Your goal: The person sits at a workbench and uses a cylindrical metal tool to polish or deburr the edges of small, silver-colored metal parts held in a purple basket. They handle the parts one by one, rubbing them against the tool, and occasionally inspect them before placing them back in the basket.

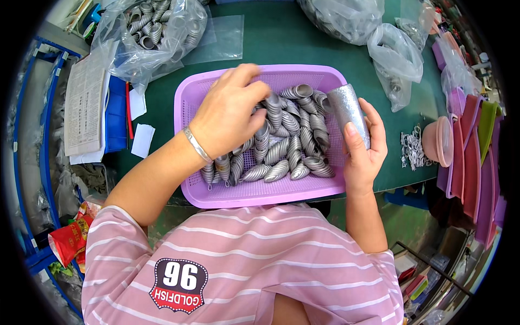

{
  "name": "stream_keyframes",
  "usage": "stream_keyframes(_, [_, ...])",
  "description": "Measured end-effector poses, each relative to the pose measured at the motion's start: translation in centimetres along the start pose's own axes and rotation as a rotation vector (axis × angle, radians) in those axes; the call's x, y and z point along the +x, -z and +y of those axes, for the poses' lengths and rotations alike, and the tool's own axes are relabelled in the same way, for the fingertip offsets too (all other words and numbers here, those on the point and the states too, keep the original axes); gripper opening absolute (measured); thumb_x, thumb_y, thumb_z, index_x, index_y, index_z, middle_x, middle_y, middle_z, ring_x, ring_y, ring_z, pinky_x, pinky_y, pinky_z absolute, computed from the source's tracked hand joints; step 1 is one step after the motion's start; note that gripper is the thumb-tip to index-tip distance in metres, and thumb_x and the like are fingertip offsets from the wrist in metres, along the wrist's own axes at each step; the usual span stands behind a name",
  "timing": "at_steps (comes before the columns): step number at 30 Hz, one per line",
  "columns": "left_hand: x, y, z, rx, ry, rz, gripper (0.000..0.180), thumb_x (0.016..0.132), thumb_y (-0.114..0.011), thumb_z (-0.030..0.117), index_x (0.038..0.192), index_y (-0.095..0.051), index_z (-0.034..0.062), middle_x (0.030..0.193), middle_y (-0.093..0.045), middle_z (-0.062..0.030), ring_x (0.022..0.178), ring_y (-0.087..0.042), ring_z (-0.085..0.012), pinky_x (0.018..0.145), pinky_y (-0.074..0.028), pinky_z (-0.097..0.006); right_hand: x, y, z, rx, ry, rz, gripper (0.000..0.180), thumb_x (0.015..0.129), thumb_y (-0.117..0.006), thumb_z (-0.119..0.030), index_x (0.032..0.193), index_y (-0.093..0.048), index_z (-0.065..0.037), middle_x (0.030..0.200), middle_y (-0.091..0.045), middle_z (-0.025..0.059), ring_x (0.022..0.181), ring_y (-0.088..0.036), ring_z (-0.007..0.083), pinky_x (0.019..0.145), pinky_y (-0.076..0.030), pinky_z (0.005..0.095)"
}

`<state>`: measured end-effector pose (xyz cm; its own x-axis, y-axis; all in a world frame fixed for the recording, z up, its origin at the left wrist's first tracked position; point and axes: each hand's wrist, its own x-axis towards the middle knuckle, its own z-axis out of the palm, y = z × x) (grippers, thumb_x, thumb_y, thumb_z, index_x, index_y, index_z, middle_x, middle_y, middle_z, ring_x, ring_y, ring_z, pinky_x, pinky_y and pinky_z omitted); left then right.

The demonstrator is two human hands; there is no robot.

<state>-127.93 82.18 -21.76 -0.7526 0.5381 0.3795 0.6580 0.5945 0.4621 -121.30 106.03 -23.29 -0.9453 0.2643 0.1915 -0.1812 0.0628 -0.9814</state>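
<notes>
My right hand (365, 143) grips a silver metal cylinder (347, 111) with a speckled surface, tilted upright at the right rim of a lilac plastic basket (260, 199). My left hand (230, 105), with a silver bangle at its wrist, reaches over the basket's left half. Its fingers curl at a grey ribbed coil (274, 111) that stands nearly upright; the fingertips partly hide the contact. Many similar grey spiral coils (277, 170) lie heaped in the basket, and a few near its front left carry small white loops.
The basket stands on a green table (281, 32). Clear bags of coils (157, 32) sit at the back left, with more plastic bags (398, 59) at the back right. Small white pieces (414, 149) lie by a pink tub (437, 141). Papers (86, 103) rest at left.
</notes>
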Motion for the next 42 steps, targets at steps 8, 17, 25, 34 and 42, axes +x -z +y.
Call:
stream_keyframes(8, [-0.6, -6.8, 4.5, -0.197, -0.252, -0.336, 0.027, 0.071, -0.072, 0.016, 0.095, -0.062, 0.0067, 0.096, -0.058, -0.0074, 0.089, -0.058, -0.0277, 0.077, -0.046, -0.040, 0.2, -0.1, 0.6, -0.054, 0.056, 0.023, 0.045, 0.087, -0.066, -0.013, 0.128, -0.053, 0.000, 0.092, -0.058, 0.0031, 0.066, -0.044, 0.0033, 0.056, -0.033, 0.0169])
stream_keyframes(17, [0.0, -5.7, 2.9, -0.375, -0.123, -0.213, 0.032, 0.068, -0.076, 0.006, 0.095, -0.058, 0.0036, 0.090, -0.057, -0.0132, 0.085, -0.059, -0.0325, 0.072, -0.048, -0.041, 0.0, 0.1, 0.3, -0.001, 0.004, 0.012, 0.047, 0.085, -0.070, -0.014, 0.126, -0.054, 0.003, 0.111, -0.059, 0.0104, 0.096, -0.056, 0.0139, 0.085, -0.046, 0.0263])
stream_keyframes(25, [-2.3, -1.6, 0.9, -0.109, -0.009, -0.206, 0.020, 0.073, -0.073, 0.007, 0.088, -0.061, 0.0022, 0.080, -0.057, -0.0119, 0.075, -0.059, -0.0328, 0.066, -0.048, -0.039, 0.1, 0.0, 0.6, -0.147, 0.111, -0.065, 0.045, 0.084, -0.071, -0.014, 0.123, -0.056, 0.004, 0.112, -0.061, 0.0126, 0.098, -0.059, 0.0171, 0.086, -0.046, 0.0285])
stream_keyframes(34, [-2.7, -1.4, -0.5, -0.246, 0.153, -0.118, 0.011, 0.085, -0.067, 0.010, 0.084, -0.062, 0.0002, 0.075, -0.056, -0.0128, 0.070, -0.057, -0.0314, 0.063, -0.046, -0.038, 1.4, 0.0, -1.9, -0.473, 0.360, -0.417, 0.043, 0.079, -0.072, -0.012, 0.117, -0.060, 0.004, 0.100, -0.066, 0.0178, 0.089, -0.064, 0.0269, 0.081, -0.049, 0.0345])
stream_keyframes(42, [-2.6, 1.0, 0.9, -0.270, 0.041, 0.178, 0.012, 0.087, -0.064, 0.008, 0.081, -0.059, -0.0020, 0.073, -0.055, -0.0110, 0.063, -0.053, -0.0251, 0.059, -0.043, -0.033, 0.5, 0.2, -2.1, -0.666, 0.229, -0.793, 0.048, 0.078, -0.074, -0.019, 0.119, -0.060, 0.002, 0.098, -0.064, 0.0190, 0.079, -0.061, 0.0300, 0.073, -0.048, 0.0315])
